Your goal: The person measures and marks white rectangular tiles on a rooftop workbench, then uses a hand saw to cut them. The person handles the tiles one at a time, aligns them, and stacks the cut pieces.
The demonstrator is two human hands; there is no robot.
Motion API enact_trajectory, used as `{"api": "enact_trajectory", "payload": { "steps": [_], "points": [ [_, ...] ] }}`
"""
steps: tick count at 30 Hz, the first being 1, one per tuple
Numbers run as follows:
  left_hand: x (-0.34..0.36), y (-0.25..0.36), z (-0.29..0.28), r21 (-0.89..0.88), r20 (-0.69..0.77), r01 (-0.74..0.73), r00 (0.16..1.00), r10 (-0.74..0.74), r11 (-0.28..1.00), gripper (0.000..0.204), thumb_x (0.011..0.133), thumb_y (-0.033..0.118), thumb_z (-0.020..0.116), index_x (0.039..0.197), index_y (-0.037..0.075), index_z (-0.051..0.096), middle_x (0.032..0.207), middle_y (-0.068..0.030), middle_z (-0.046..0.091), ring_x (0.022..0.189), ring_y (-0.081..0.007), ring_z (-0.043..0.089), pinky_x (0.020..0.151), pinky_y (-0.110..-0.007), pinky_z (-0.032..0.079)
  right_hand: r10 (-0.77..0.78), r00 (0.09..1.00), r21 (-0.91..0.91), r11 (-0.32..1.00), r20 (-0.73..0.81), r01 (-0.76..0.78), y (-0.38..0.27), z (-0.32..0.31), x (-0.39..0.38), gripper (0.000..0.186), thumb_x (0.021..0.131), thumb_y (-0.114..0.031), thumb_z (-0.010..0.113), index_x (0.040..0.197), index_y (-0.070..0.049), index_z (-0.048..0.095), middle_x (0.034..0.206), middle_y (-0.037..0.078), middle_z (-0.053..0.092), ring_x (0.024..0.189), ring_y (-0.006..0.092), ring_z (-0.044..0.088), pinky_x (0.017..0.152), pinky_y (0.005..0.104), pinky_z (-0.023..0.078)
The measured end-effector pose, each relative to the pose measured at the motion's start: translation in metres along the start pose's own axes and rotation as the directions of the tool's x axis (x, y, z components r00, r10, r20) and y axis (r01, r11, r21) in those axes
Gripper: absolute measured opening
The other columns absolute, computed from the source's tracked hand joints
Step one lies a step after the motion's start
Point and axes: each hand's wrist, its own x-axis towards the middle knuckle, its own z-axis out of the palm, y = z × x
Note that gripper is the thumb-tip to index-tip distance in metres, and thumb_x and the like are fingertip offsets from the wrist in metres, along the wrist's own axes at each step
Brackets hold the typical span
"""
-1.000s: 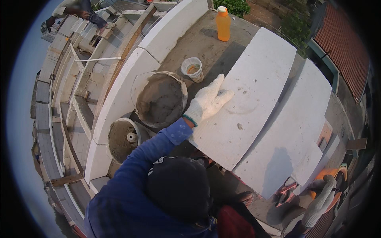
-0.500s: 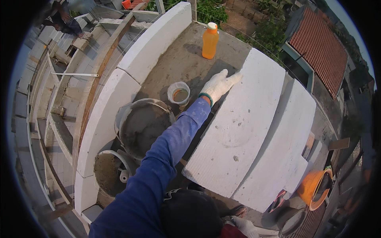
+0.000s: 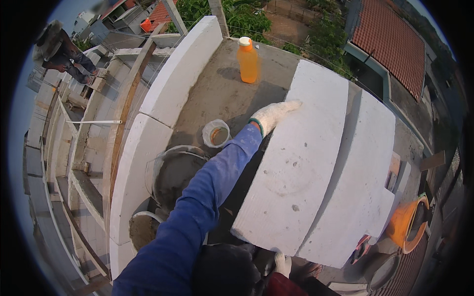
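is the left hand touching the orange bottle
Apart: the head view shows grey surface between the gloved left hand, over the white block's edge, and the orange bottle.

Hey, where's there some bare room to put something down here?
Bare concrete lies between the curved white wall and the orange bottle. The pitted white slab at your left hand also has open top surface. It's crowded beside your blue sleeve: cup, larger bucket and smaller bucket.
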Motion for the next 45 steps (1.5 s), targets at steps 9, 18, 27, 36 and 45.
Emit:
{"api": "enact_trajectory", "payload": {
  "steps": [9,18,27,36,45],
  "points": [
    [-0.024,0.008,0.031,-0.312,-0.030,0.110,0.992,-0.125,0.944,0.065,0.108,0.045,0.074,0.154,0.000,0.061,0.143,-0.0170,0.072,0.125,-0.0278,0.072,0.106,-0.041,0.061,0.131,0.985,0.043,0.990,0.108,-0.137,-0.037,0.001,-0.017,0.049,0.096,-0.035,0.086,0.127,-0.003,0.068,0.086,0.003,0.069,0.055,0.0111,0.056,0.047,0.0308,0.044],
    [-0.058,0.020,0.012,-0.244,-0.120,-0.040,0.993,0.010,0.969,0.067,0.110,0.045,0.072,0.158,0.001,0.057,0.147,-0.0166,0.069,0.128,-0.0273,0.070,0.107,-0.041,0.060,0.086,0.993,-0.111,0.991,0.081,-0.077,-0.058,-0.005,-0.048,0.080,0.087,-0.043,0.092,0.148,0.001,0.063,0.112,0.012,0.079,0.084,0.0165,0.073,0.074,0.0335,0.059],
    [-0.067,0.054,0.069,-0.148,-0.103,-0.141,0.987,0.126,0.979,0.072,0.110,0.048,0.071,0.160,-0.001,0.053,0.146,-0.0185,0.068,0.125,-0.0266,0.072,0.102,-0.039,0.063,-0.095,0.995,-0.070,0.993,0.019,0.096,-0.074,-0.032,-0.091,0.081,0.088,-0.033,0.093,0.147,0.009,0.057,0.132,0.019,0.075,0.121,0.0233,0.071,0.108,0.0394,0.055],
    [-0.046,0.031,0.145,-0.193,0.064,-0.069,0.994,0.083,0.979,0.073,0.112,0.047,0.068,0.161,-0.003,0.050,0.148,-0.0205,0.067,0.126,-0.0281,0.073,0.101,-0.040,0.065,-0.168,0.984,0.059,0.983,-0.063,0.171,-0.067,-0.076,-0.095,0.072,0.093,-0.025,0.090,0.147,0.010,0.057,0.128,0.017,0.076,0.118,0.0217,0.072,0.104,0.0373,0.057],
    [-0.048,0.016,0.149,0.002,0.033,0.019,0.999,-0.019,1.000,0.079,0.111,0.052,0.067,0.165,-0.001,0.046,0.151,-0.0235,0.064,0.128,-0.0341,0.072,0.103,-0.045,0.065,-0.172,0.984,0.114,0.978,-0.055,0.177,-0.045,-0.095,-0.082,0.084,0.090,-0.038,0.093,0.152,0.006,0.057,0.135,0.018,0.074,0.125,0.0249,0.070,0.111,0.0410,0.053]
  ]
}}
